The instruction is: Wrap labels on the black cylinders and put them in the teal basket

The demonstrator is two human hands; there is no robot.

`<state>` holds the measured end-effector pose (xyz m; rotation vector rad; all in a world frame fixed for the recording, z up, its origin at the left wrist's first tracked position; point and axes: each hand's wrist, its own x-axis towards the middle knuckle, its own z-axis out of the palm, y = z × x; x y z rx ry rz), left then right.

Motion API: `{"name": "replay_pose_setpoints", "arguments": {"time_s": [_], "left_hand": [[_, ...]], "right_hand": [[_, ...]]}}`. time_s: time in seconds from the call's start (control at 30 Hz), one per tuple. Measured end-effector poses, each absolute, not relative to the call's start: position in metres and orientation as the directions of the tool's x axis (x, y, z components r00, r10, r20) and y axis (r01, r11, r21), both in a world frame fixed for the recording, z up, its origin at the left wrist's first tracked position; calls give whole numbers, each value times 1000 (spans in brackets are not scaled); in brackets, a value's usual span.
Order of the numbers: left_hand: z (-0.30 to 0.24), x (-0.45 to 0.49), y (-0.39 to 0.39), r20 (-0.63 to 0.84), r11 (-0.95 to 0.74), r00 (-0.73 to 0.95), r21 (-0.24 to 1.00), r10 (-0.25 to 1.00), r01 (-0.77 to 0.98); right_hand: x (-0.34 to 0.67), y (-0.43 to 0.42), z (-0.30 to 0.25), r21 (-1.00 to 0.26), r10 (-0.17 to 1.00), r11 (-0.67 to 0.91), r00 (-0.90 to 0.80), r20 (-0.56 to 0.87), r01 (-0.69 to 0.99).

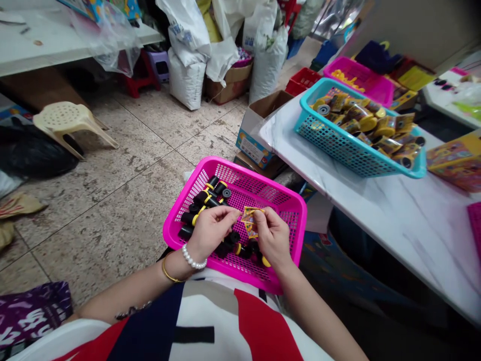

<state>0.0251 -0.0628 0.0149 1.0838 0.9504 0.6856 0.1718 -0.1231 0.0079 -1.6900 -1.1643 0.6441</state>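
A pink plastic basket [280, 198] rests on my lap and holds several black tubes with yellow rings [205, 200]. Above it, both hands pinch a small yellow printed sticker [250, 216]. My left hand [210, 230], with a pearl bracelet and a gold bangle at the wrist, holds the sticker's left edge with curled fingers. My right hand [273, 235] pinches its right edge. More black tubes [240, 248] lie under my hands, partly hidden.
A white table [376, 200] on the right carries a turquoise basket [338, 143] full of wrapped yellow tubes. Behind it sits another pink basket [376, 85]. A cardboard box [259, 130], white sacks [188, 75] and a cream stool [71, 123] stand on the tiled floor.
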Motion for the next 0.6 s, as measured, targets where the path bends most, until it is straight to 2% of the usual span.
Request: {"name": "replay_pose_setpoints", "arguments": {"time_s": [0.07,0.17,0.33,0.4,0.5,0.6], "left_hand": [[14,25,-63,-333,396,458,917,824,-45],[16,24,-62,-329,396,461,916,824,-55],[21,22,-59,-174,181,410,983,895,23],[21,21,-58,-152,148,386,988,910,42],[20,21,-56,-278,283,403,958,872,48],[19,20,-52,-391,434,405,901,826,-15]], "right_hand": [[172,-123,8,-899,907,-79,405,115,430],[171,-122,6,-871,923,-56,358,141,488],[166,-121,7,-803,948,14,247,199,596],[164,-120,8,-789,951,29,225,210,614],[167,-119,8,-801,958,25,214,190,598],[174,-118,7,-855,985,-22,160,72,518]]}}
